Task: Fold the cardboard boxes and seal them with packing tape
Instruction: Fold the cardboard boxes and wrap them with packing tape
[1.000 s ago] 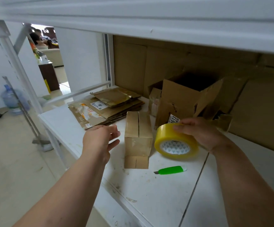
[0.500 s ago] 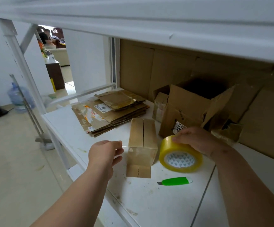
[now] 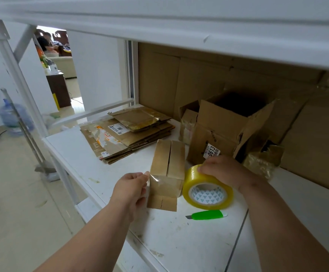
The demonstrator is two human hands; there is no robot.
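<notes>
From the head camera, a small folded cardboard box (image 3: 167,173) stands upright on the white shelf board (image 3: 189,248), near its front edge, with its two top flaps closed and a seam running between them. The left hand (image 3: 131,190) pinches the free end of a clear tape strip (image 3: 153,178) at the box's upper left corner, and the strip stretches across the box's near face. The right hand (image 3: 221,170) grips the top of the yellow packing tape roll (image 3: 207,190), fingers curled over its rim; the roll stands on edge, touching or just beside the box's right side. A green utility knife (image 3: 208,215) lies flat on the board just in front of the roll.

Bare board runs from the knife out to the front lip, and a dark seam (image 3: 236,244) divides the board to the right. The upper shelf (image 3: 179,26) hangs low overhead. Behind the box, a stack of flattened cartons (image 3: 128,134) lies at the left, its near corner close to the box, and an open carton (image 3: 228,124) stands at the right rear, just beside the right hand. Cardboard sheets (image 3: 199,79) line the back wall.

A white sticker (image 3: 211,151) on the open carton reads "0613"; its smaller print is illegible. The top flattened carton carries a shipping label (image 3: 118,128) with a code square, too small to read.
</notes>
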